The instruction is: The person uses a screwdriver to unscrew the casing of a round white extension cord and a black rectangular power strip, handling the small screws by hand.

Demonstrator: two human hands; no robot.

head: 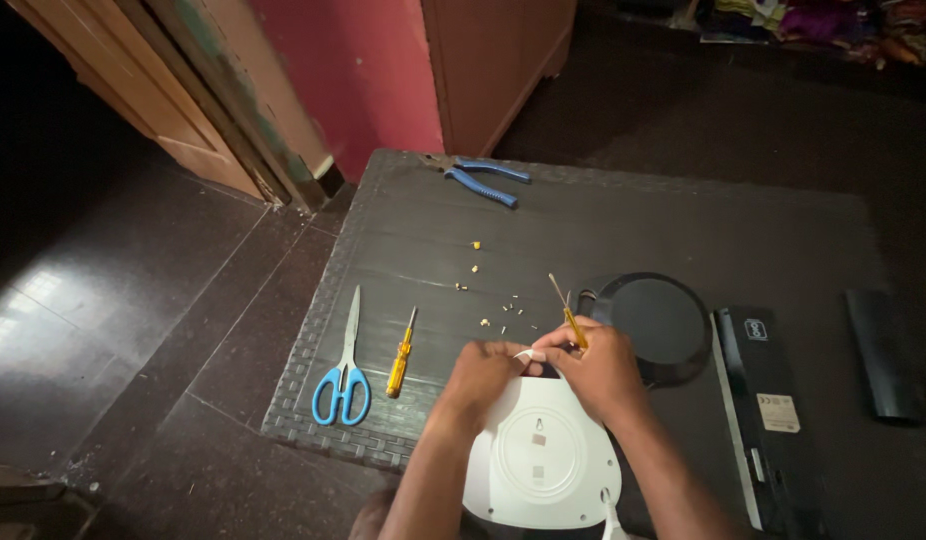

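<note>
Two hands work at a white round casing's top edge.
Left hand (pixel 485 368) pinches a white wire (pixel 529 354); right hand (pixel 595 368) grips a yellow screwdriver (pixel 569 316); casing (pixel 543 455) at 6 o'clock on the surface (pixel 623 220).

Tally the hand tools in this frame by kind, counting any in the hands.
Screwdrivers: 2, one on the table, one in the right hand
Scissors: 1
Pliers: 1
Total: 4
</note>
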